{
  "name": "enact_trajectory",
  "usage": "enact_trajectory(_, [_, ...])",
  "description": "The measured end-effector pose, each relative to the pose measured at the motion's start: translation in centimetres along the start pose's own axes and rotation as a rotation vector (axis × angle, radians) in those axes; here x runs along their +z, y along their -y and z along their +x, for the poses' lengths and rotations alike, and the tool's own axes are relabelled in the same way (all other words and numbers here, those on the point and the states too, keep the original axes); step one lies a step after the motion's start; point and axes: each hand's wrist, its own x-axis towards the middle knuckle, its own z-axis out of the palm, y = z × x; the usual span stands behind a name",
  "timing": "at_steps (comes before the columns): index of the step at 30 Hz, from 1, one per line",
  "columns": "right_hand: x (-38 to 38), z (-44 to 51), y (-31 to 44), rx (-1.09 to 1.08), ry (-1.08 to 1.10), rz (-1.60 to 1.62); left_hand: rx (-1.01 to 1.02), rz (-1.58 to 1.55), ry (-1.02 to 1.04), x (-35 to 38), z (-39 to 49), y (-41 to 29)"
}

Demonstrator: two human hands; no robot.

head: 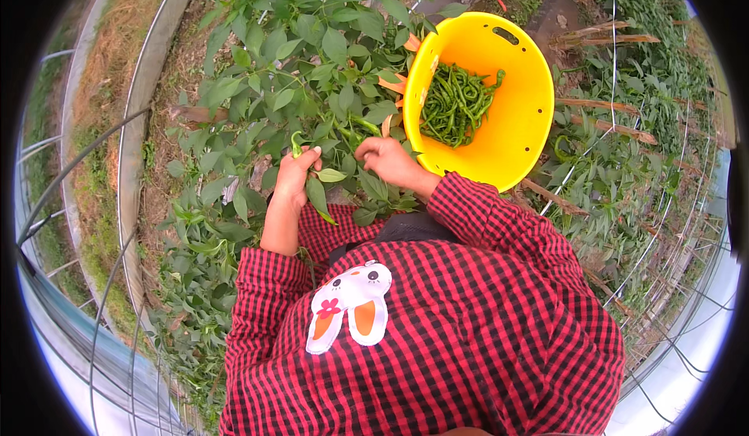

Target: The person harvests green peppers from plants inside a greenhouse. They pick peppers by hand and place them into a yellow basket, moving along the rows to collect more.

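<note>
My left hand [297,170] is closed on a green chili pepper [296,144], whose curled tip sticks up above the fingers. Leaves hang just below and beside that hand. My right hand [383,158] is at the pepper plant's leaves, fingers curled, left of the yellow bucket's lower rim; whether its fingertips pinch anything is not clear. Another green chili pepper [366,125] shows among the leaves just above it. The yellow plastic bucket [521,137] leans tilted beside the plants, with a heap of green chili peppers [459,105] inside.
Leafy pepper plants [333,44] fill the area ahead and to the left. Wooden stakes [608,105] and white strings [613,56] run through the row at right. Orange strips [393,82] touch the bucket's left side. Bent metal hoops [126,126] and plastic sheeting stand at far left.
</note>
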Motion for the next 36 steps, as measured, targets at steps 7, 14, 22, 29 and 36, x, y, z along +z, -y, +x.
enact_trajectory(7, [-3.9,5.0,-7.0,0.011,-0.191,-0.258,0.032,-0.033,-0.019,-1.4,0.9,-2.4])
enact_trajectory(14, [-1.2,6.7,-7.8,0.089,-0.145,-0.325,0.068,-0.041,-0.028,-2.4,0.9,-4.4])
enact_trajectory(22, [-1.2,2.9,-4.7,0.236,-0.195,0.176,0.061,-0.057,-0.018,-3.8,1.1,-4.8])
enact_trajectory(29, [-1.4,-3.3,-1.4,-0.025,-0.015,-0.304,0.053,-0.071,0.002,-3.9,1.4,-3.4])
enact_trajectory(36, [-3.1,-5.3,-1.8,0.221,0.003,0.225,0.014,-0.068,-0.018,-5.6,1.4,-1.7])
